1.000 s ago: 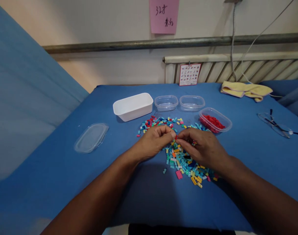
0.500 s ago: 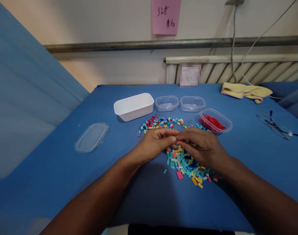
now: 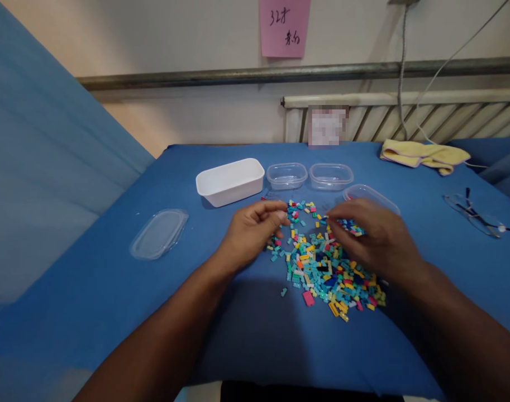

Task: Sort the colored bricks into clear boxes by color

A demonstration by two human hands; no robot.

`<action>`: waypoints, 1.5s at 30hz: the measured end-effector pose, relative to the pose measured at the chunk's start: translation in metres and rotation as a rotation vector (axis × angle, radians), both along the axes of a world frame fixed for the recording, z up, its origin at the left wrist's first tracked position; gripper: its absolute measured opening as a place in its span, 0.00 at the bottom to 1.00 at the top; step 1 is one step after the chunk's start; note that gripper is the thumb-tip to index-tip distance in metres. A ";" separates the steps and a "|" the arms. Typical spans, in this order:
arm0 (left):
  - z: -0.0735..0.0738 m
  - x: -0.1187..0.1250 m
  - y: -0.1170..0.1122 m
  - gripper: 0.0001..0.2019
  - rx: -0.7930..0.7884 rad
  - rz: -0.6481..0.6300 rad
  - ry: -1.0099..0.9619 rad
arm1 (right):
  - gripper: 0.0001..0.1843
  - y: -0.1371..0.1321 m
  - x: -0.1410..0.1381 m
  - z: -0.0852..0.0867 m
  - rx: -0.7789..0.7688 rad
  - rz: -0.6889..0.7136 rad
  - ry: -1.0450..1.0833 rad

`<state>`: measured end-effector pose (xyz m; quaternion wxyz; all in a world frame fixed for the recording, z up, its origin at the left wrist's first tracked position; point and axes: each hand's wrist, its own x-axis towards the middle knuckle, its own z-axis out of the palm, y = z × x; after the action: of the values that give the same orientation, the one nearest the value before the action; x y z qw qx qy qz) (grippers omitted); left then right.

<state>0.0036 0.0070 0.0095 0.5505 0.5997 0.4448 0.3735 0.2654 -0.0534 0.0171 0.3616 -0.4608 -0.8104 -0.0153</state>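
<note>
A heap of small bricks (image 3: 322,273) in teal, yellow, pink and orange lies on the blue tablecloth (image 3: 91,290). My left hand (image 3: 250,231) rests at the heap's left edge with its fingers curled and its fingertips pinched together; what they hold, if anything, is hidden. My right hand (image 3: 378,240) is blurred by motion over the heap's far right side. It covers most of a clear tub (image 3: 363,191), of which only the far rim shows. I cannot make out whether its fingers hold a brick.
A white tub (image 3: 229,181) and two clear tubs (image 3: 286,175) (image 3: 330,175) stand behind the heap. A clear lid (image 3: 158,234) lies at the left. A yellow cloth (image 3: 422,153) and glasses (image 3: 472,215) lie at the right. A radiator (image 3: 447,114) stands behind the table.
The hands were pinched together over the heap; now they have parted. The right hand has moved back and to the right over the tub of red bricks, and the left has shifted slightly away.
</note>
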 end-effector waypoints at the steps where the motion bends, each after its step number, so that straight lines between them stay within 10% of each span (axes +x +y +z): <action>1: 0.003 -0.008 0.007 0.20 0.087 0.087 0.055 | 0.07 0.002 0.009 0.003 0.003 -0.106 -0.007; 6: 0.006 -0.055 0.037 0.12 0.388 0.141 0.621 | 0.12 0.014 0.053 0.003 -0.058 -0.441 -0.132; 14: 0.001 -0.056 0.031 0.13 0.477 -0.007 1.038 | 0.15 0.022 0.064 -0.018 -0.011 -0.387 -0.199; 24: -0.010 -0.036 0.018 0.12 0.664 -0.162 0.999 | 0.11 0.013 0.024 -0.012 0.006 -0.049 -0.212; 30: -0.014 -0.037 0.025 0.20 0.763 0.017 0.946 | 0.16 0.014 0.014 -0.023 -0.103 0.057 -0.206; 45: -0.023 0.003 0.004 0.40 0.701 -0.588 1.011 | 0.24 0.014 0.000 -0.034 -0.211 0.113 -0.230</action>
<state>0.0062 0.0110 -0.0134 0.1266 0.9394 0.3185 0.0042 0.2657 -0.0396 -0.0165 0.2164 -0.4451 -0.8682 0.0376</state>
